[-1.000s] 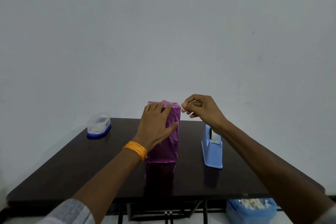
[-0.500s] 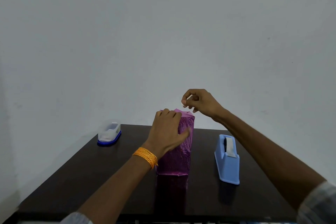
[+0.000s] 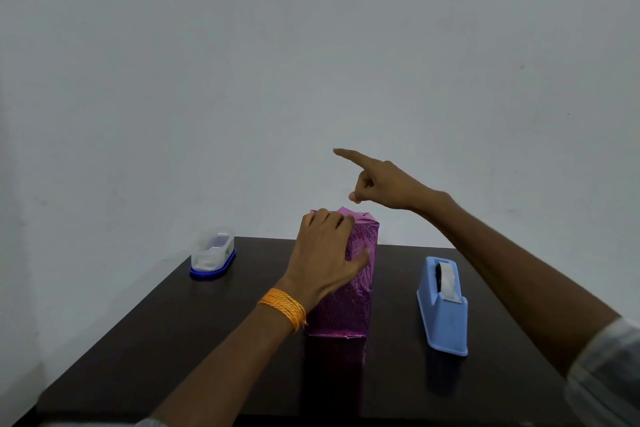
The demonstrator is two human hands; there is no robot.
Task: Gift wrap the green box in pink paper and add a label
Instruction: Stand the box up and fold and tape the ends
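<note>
Gripping the pink-wrapped box (image 3: 356, 291) at its top, the left hand (image 3: 322, 253) pinned the folds; the right hand (image 3: 388, 187) hovered, forefinger out, whether holding tape unclear. Flaps needed flattening before taping.

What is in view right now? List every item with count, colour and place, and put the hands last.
wrapped box: one, shiny pink paper, upright at the table's middle
tape dispenser: one, light blue, on the table right of the box, apart from it
plastic container: one, clear with a blue base, far left corner of the table
table: one, dark brown, against the wall
wall: one, pale grey, behind the table
wrist band: one, orange, on the left wrist
left hand: one, grips the box, fingers over its top, thumb on its near face
right hand: one, in the air above the box, forefinger straight, other fingers curled; whether it holds anything cannot be told
</note>
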